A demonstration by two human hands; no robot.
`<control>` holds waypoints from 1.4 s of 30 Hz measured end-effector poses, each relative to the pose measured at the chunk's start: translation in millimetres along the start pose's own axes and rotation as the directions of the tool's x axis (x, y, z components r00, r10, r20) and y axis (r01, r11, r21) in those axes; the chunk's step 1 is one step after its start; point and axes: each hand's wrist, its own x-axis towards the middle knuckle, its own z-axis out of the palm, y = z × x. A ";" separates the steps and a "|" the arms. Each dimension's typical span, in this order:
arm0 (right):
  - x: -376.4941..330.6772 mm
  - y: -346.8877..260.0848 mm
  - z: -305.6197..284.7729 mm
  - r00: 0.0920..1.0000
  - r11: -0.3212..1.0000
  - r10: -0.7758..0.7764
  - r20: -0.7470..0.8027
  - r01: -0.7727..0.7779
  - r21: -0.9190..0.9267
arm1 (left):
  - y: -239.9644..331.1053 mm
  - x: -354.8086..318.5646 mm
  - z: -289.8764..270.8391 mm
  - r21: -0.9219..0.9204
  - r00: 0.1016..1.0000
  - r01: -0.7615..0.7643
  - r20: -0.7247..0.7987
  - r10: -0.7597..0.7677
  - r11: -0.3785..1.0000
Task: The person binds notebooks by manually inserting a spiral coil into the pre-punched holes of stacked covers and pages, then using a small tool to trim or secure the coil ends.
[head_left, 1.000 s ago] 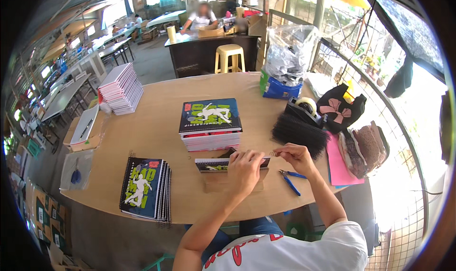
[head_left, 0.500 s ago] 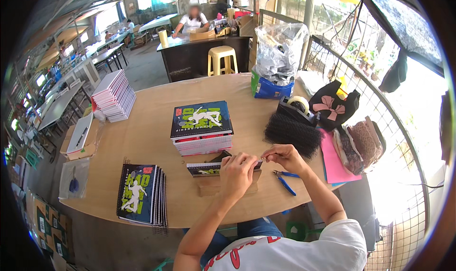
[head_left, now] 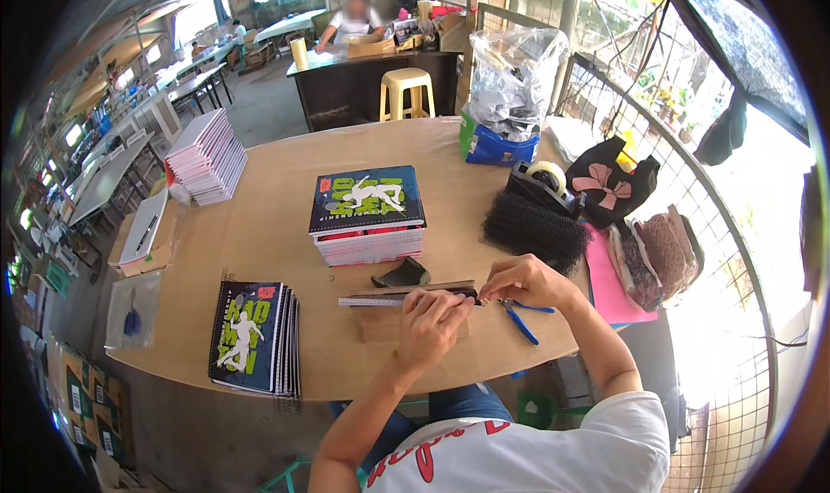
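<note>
In front of me a notebook (head_left: 370, 302) is held edge-up on a brown wooden block (head_left: 378, 324), its white page edge showing, with a brown board along its far side. My left hand (head_left: 430, 322) is closed over the notebook near its right end. At that end my right hand (head_left: 526, 284) pinches, thumb and fingers together; what it holds is too small to make out. Blue-handled pliers (head_left: 521, 324) lie just below the right hand. Beyond the notebook rests a dark curved piece (head_left: 402, 273). Black binding coils (head_left: 534, 234) are heaped up to the right.
A notebook stack (head_left: 369, 208) stands mid-table, with coil-bound notebooks (head_left: 246, 336) at left and a tall book stack (head_left: 206, 158) behind. At right are a tape dispenser (head_left: 543, 182), pink sheets (head_left: 609, 281) and a bag-filled box (head_left: 501, 139). A person (head_left: 354, 26) sits at another desk.
The notebook has tipped so its page edge shows instead of its printed cover. My right hand has moved in against its right end. The dark curved piece is now more exposed.
</note>
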 end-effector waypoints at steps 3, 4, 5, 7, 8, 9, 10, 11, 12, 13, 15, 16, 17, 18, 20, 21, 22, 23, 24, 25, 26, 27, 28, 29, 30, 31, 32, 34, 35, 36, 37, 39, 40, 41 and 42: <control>1.3 -12.7 0.9 0.999 0.993 -0.046 -0.003 0.045 -0.112 | -0.9 5.9 -6.6 -0.008 0.998 0.053 0.035 -0.053 0.999; 0.7 -13.5 3.6 0.999 0.993 -0.010 -0.034 0.006 -0.121 | -0.9 10.5 -6.7 -0.015 0.996 0.079 0.043 -0.078 0.997; -2.2 -13.0 8.4 0.998 0.991 0.025 -0.066 -0.033 -0.128 | -1.4 15.1 -7.1 -0.020 0.993 0.106 0.051 -0.105 0.994; -7.5 -4.3 9.6 0.994 0.975 -0.043 -0.096 0.021 -0.220 | -2.0 25.3 -3.2 -0.057 0.989 0.134 0.062 -0.131 0.989; -6.2 -3.8 8.9 0.995 0.961 -0.034 -0.091 0.008 -0.277 | -2.1 27.0 -2.3 -0.074 0.986 0.156 0.072 -0.150 0.985; -0.6 -3.0 9.6 0.995 0.944 -0.031 -0.094 -0.002 -0.330 | -3.2 28.6 -4.9 -0.061 0.980 0.174 0.109 -0.167 0.983; 6.8 -6.7 10.3 0.988 0.943 -0.049 -0.145 -0.002 -0.332 | -3.6 30.8 -8.4 -0.050 0.972 0.192 0.146 -0.183 0.980; 1.8 -7.1 17.8 0.985 0.950 -0.034 -0.171 -0.021 -0.312 | -5.0 32.6 -10.0 -0.038 0.963 0.209 0.181 -0.198 0.977; -2.1 -7.9 19.2 0.975 0.946 -0.069 -0.211 -0.004 -0.324 | -8.7 39.3 -10.1 -0.031 0.968 0.209 0.146 -0.202 0.978; -7.4 -7.7 18.1 0.962 0.942 -0.093 -0.255 0.002 -0.337 | -5.1 34.9 -2.9 -0.037 0.973 0.205 0.115 -0.200 0.978; -11.1 -8.7 21.9 0.977 0.964 0.061 -0.205 -0.111 -0.241 | -1.9 29.3 2.5 -0.043 0.974 0.214 0.081 -0.210 0.976; -4.9 -17.8 21.9 0.975 0.960 0.004 -0.222 -0.066 -0.272 | -1.9 28.6 2.8 -0.044 0.975 0.213 0.067 -0.210 0.976; 2.1 -18.0 22.1 0.966 0.963 -0.006 -0.258 -0.065 -0.263 | -3.9 29.5 1.7 -0.045 0.977 0.211 0.053 -0.209 0.976; 0.2 -17.3 24.7 0.957 0.964 0.012 -0.288 -0.087 -0.251 | -3.7 29.2 2.9 -0.061 0.978 0.206 0.032 -0.204 0.977; -2.1 -10.6 25.3 0.964 0.943 -0.033 -0.264 -0.057 -0.327 | -3.5 30.3 1.3 -0.105 0.978 0.207 0.053 -0.202 0.973; 0.7 -16.8 25.3 0.967 0.943 -0.006 -0.256 -0.080 -0.324 | -2.9 28.6 1.7 -0.130 0.975 0.218 0.066 -0.211 0.967; 7.7 -28.6 27.4 0.969 0.943 0.020 -0.247 -0.100 -0.316 | -5.1 27.0 0.2 -0.119 0.975 0.217 0.078 -0.209 0.969; 10.2 -34.5 30.8 0.970 0.943 0.046 -0.238 -0.121 -0.309 | -8.4 26.4 -1.1 -0.110 0.974 0.215 0.090 -0.206 0.970; -1.5 -16.1 34.3 0.952 0.946 0.080 -0.294 -0.166 -0.280 | -6.7 26.7 0.2 -0.116 0.978 0.195 0.100 -0.184 0.974; -3.5 -5.4 31.1 0.966 0.919 -0.024 -0.258 -0.081 -0.386 | -5.9 26.0 0.8 -0.122 0.977 0.197 0.101 -0.185 0.973; -6.1 2.2 27.8 0.970 0.874 -0.123 -0.211 0.005 -0.485 | -4.7 25.4 1.9 -0.130 0.977 0.198 0.102 -0.186 0.972; -1.0 -0.3 26.9 0.962 0.815 -0.225 -0.154 0.100 -0.571 | -5.8 24.9 1.2 -0.127 0.977 0.200 0.103 -0.187 0.972; 2.6 -6.1 29.5 0.957 0.806 -0.220 -0.190 0.068 -0.588 | -6.5 23.9 1.6 -0.114 0.978 0.195 0.095 -0.184 0.974; 6.0 -15.9 33.9 0.950 0.796 -0.214 -0.227 0.035 -0.604 | -6.8 22.6 2.8 -0.103 0.980 0.189 0.086 -0.180 0.977; 3.9 -23.6 34.9 0.936 0.809 -0.219 -0.277 0.016 -0.588 | -6.7 23.0 2.6 -0.096 0.982 0.180 0.076 -0.173 0.979; 2.7 -29.1 37.1 0.918 0.826 -0.225 -0.325 0.003 -0.563 | -6.0 24.5 -0.9 -0.062 0.981 0.175 0.091 -0.169 0.983; -13.5 -26.7 43.0 0.892 0.865 -0.236 -0.385 0.013 -0.502 | -3.9 26.3 -5.5 -0.026 0.980 0.169 0.106 -0.166 0.985; -55.0 -21.4 60.7 0.963 0.978 0.032 -0.268 -0.085 -0.191 | -1.8 31.5 -2.3 0.007 0.982 0.158 0.105 -0.158 0.987; -63.6 -15.3 70.8 0.947 0.958 0.138 -0.289 -0.202 -0.205 | -2.4 33.0 4.5 0.017 0.982 0.158 0.098 -0.159 0.987; -68.2 -3.4 84.0 0.918 0.925 0.244 -0.312 -0.317 -0.210 | -2.0 30.6 8.9 0.028 0.982 0.158 0.097 -0.160 0.987; -68.0 7.5 92.5 0.878 0.880 0.335 -0.340 -0.421 -0.220 | -2.0 29.6 9.1 0.038 0.982 0.158 0.100 -0.161 0.987; -63.1 29.0 100.2 0.782 0.902 0.392 -0.484 -0.430 0.036 | -1.5 29.3 10.3 0.051 0.983 0.155 0.094 -0.160 0.987; -58.6 47.6 101.9 0.745 0.875 0.483 -0.460 -0.398 0.275 | 0.4 31.2 10.1 0.053 0.982 0.157 0.099 -0.162 0.986; -52.7 64.8 102.9 0.713 0.798 0.564 -0.416 -0.341 0.497 | 2.1 33.3 7.3 0.057 0.981 0.156 0.103 -0.162 0.986; -33.4 75.8 100.0 0.796 0.847 0.473 -0.376 -0.294 0.443 | 2.3 34.4 5.2 0.067 0.980 0.158 0.108 -0.165 0.985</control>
